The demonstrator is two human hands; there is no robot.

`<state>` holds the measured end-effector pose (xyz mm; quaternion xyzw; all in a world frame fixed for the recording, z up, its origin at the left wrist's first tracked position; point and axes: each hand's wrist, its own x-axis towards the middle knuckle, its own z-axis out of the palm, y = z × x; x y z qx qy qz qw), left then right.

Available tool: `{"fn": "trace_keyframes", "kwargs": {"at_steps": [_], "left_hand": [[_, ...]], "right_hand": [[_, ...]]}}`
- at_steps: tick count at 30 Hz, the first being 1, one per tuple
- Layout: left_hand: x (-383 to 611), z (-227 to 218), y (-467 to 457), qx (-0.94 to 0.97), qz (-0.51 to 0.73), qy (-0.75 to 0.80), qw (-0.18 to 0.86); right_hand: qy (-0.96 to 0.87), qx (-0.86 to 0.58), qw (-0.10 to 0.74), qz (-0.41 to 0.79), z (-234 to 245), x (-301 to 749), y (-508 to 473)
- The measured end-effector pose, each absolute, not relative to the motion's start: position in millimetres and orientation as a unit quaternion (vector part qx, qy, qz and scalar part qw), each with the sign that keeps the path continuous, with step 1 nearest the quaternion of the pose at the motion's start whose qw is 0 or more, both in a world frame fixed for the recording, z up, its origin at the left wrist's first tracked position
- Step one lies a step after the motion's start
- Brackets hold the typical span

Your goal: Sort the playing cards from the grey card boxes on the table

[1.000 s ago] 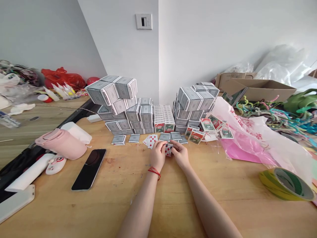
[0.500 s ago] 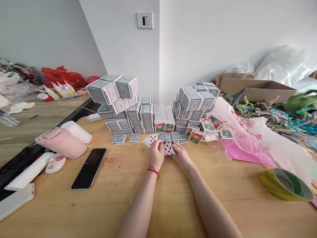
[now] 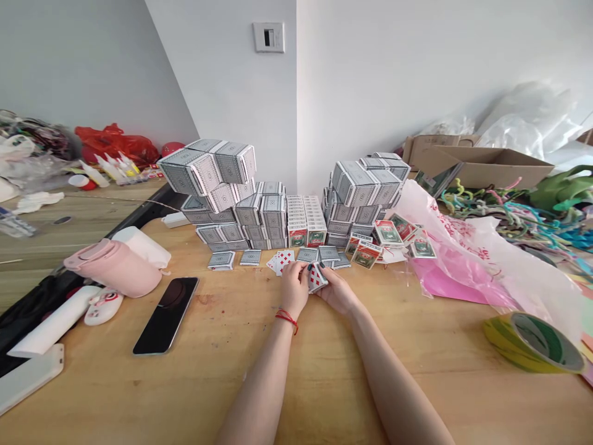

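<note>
Between my two hands is a playing card [image 3: 315, 279] with red diamonds, its edge folded over. My left hand [image 3: 295, 285] pinches its left side, and my right hand [image 3: 340, 290] grips it from the right; part of the card is hidden by fingers. Just beyond my left hand lie loose face-up cards [image 3: 284, 261]. Folded cards with patterned backs [image 3: 308, 254] rest in front of my hands, and another folded piece [image 3: 221, 260] sits further left. Behind them rise a left stack of card blocks [image 3: 222, 198] and a right stack of card blocks [image 3: 361, 191].
Card boxes [image 3: 306, 219] stand between the stacks; more boxes [image 3: 388, 233] lie right. A phone [image 3: 165, 315], pink bottle [image 3: 115, 266] and white mouse [image 3: 104, 306] are at left. At right are a tape roll [image 3: 532, 343], plastic bag [image 3: 463, 247] and cardboard box [image 3: 486, 167].
The card in my hands has tilted, and its patterned edge now folds over more of the diamond face. My hands stay in nearly the same place.
</note>
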<state>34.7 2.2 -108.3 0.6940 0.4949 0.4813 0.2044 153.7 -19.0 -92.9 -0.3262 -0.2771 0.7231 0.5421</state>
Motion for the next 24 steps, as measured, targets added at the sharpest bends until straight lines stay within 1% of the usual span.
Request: {"fn": "trace_keyframes", "kwargs": {"at_steps": [4,13,20,24], "left_hand": [[36.3,-110.1,2.0,0.705,0.490,0.462,0.222],[35.7,-112.2,-0.5,0.677,0.501,0.489,0.228],[37.8,-109.4,-2.9,0.672,0.509,0.489,0.225],[37.6,-108.6,-3.6,0.673,0.513,0.492,0.207]], "right_hand": [[-0.298,-0.355,0.536,0.705,-91.9,153.7,-19.2],[-0.318,-0.347,0.501,0.726,-89.5,154.8,-20.3],[-0.289,-0.361,0.514,0.722,-86.1,152.5,-20.4],[-0.283,-0.335,0.524,0.730,-88.1,151.6,-19.7]]}}
